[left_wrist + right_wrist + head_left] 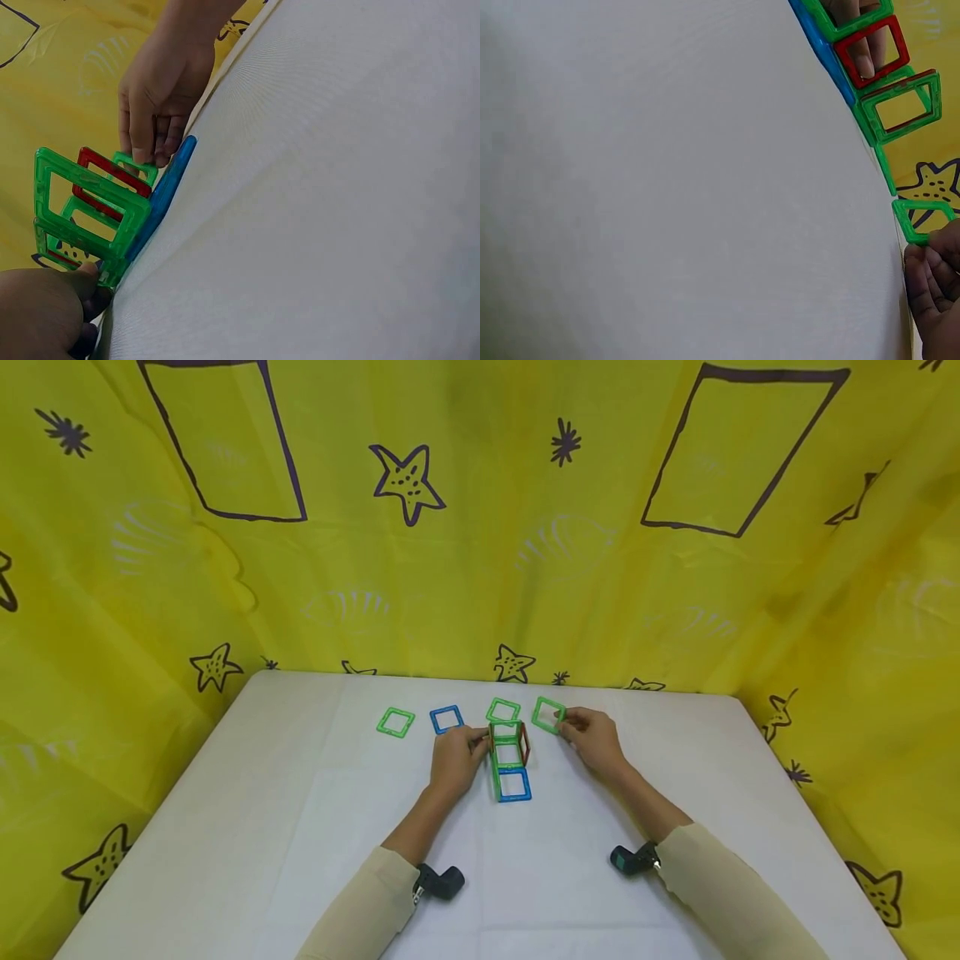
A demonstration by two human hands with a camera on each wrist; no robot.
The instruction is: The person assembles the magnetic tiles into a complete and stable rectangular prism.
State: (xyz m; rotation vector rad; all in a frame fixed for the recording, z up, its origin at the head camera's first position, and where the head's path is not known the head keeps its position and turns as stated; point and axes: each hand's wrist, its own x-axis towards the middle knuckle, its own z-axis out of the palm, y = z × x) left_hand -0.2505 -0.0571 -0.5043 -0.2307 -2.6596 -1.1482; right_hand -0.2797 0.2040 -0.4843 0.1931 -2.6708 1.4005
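Square magnetic tiles form a small open-framed structure (507, 754) at the middle of the table, with green walls, red side tiles and a blue tile (514, 785) lying flat at the near end. My left hand (455, 762) holds its left side between thumb and fingers; the left wrist view shows the thumb at a green tile (94, 210). To the right of the structure, my right hand (595, 739) pinches a separate green square tile (549, 716) by its edge. In the right wrist view this tile (921, 241) is tilted up, apart from the structure.
A loose green tile (395, 722) and a loose blue tile (447, 718) lie left of the structure. Another green tile (503, 710) lies just behind it. A yellow patterned curtain (465, 568) hangs along the far edge of the white table (570, 877).
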